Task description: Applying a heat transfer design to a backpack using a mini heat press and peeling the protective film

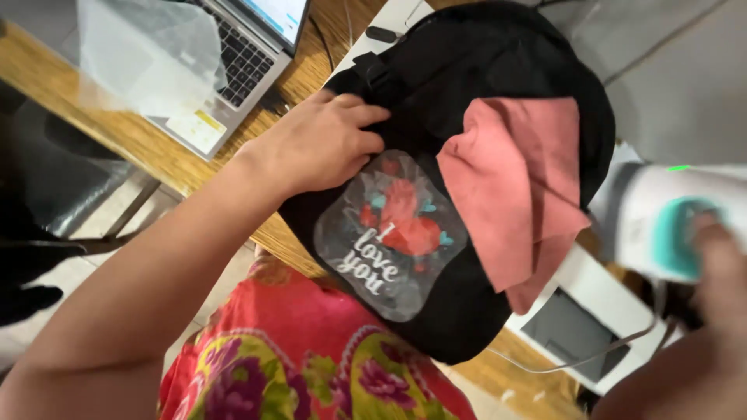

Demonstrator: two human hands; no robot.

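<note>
Clothing: a pink floral-patterned garment (311, 373) fills the bottom edge of the view, nearest the camera; it is worn by the person.

Left hand: the left hand (323, 144) lies palm-down with fingers spread and slightly curled on the upper part of a black fabric backpack (467, 54), near its strap buckle. It presses rather than grips, seemingly to keep the fabric flat and steady.

Right hand: the right hand (720, 260) is blurred at the right edge, wrapped around the handle of a white and teal handheld heat press (661, 222) (a small green light shows on its top). It is closed on the tool, which sits just beside the bag and apart from the print.

Transfer: a square glossy film with a red heart design and white lettering (393, 233) lies flat on the front of the backpack, between the left hand and the cloth.

Cloth: a folded pink fabric cloth (517, 187) rests on the backpack just beside the film, its edge touching or slightly overlapping the film's right side, probably kept close as a cover layer.

Base: a white flat stand with a grey pad (580, 330) sits under the backpack's lower corner.

Worktop: the wooden worktop (148, 144) carries the backpack.

Far side: a silver open laptop (241, 54) stands beyond, with a translucent plastic sheet (148, 54) lying over its left part.
</note>
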